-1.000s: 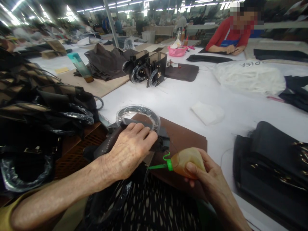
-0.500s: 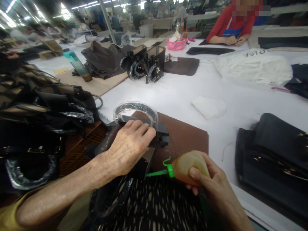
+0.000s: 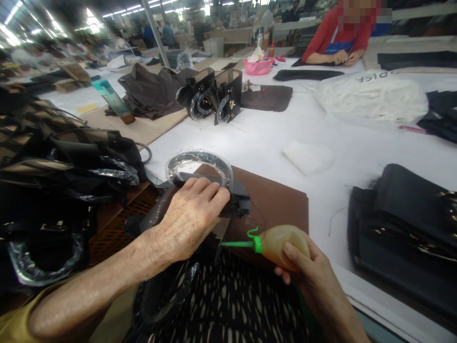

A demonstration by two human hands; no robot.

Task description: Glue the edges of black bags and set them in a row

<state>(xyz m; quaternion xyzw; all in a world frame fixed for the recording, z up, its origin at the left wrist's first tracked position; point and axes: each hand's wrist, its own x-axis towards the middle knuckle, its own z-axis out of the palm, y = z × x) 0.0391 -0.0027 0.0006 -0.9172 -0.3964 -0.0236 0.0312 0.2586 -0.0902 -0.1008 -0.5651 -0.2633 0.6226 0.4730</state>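
Dark lettering [image 3: 374, 76] on the white plastic bag [image 3: 374, 101] is too unclear to read.

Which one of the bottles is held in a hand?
The amber squeeze bottle with the green nozzle: the right hand's fingers grip it. The teal bottle and those behind the pink basin stand apart, unheld.

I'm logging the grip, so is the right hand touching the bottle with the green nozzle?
Touching. The head view shows the right hand holding the bottle, with the thumb lying against its side.
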